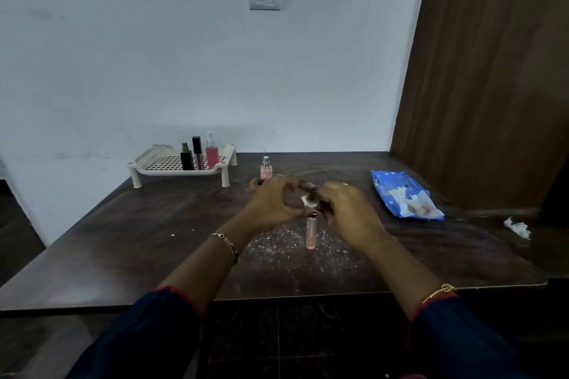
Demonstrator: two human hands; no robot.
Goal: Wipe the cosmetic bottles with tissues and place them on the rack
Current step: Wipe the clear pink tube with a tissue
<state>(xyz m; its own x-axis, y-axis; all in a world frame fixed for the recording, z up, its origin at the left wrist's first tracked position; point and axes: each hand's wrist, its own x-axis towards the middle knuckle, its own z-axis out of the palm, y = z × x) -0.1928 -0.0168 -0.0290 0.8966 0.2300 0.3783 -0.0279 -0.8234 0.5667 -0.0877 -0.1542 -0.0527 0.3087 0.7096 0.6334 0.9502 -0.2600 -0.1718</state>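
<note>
Dark blue sleeves (144, 335) enter from the bottom edge, both forearms reaching over the near edge of the dark wooden table (123, 240). Left wrist carries a chain bracelet (226, 244); right wrist a gold bangle (440, 292).

Left hand (272, 204): fingers curled, thumb and fingertips pinched toward the right hand. Right hand (346, 209): fingers closed around a small scrap of white tissue (308, 200), which sits between the two hands. Both hands meet at the top of a slim clear tube with pink contents (311, 232), its dark cap end up among the fingers, its lower end toward the tabletop. Which hand bears the tube: cannot tell. Whether its base touches the table: cannot tell.

White crumbs (286, 248) are scattered on the table around and beneath the tube.

Behind the left hand, near it, a small pink spray bottle (266, 168) stands upright on the table, apart from the rack.

White perforated rack (181, 164) at far left, against the wall. Three items upright in its right part: black bottle (186, 157), dark slim tube (197, 152), pink spray bottle (211, 152). Rack's left part is open.

Blue tissue packet (403, 195) lies to the right, well apart from the hands. Crumpled tissue (518, 227) lies near the right table edge. Brown wooden panel (492, 71) bounds the far right.
</note>
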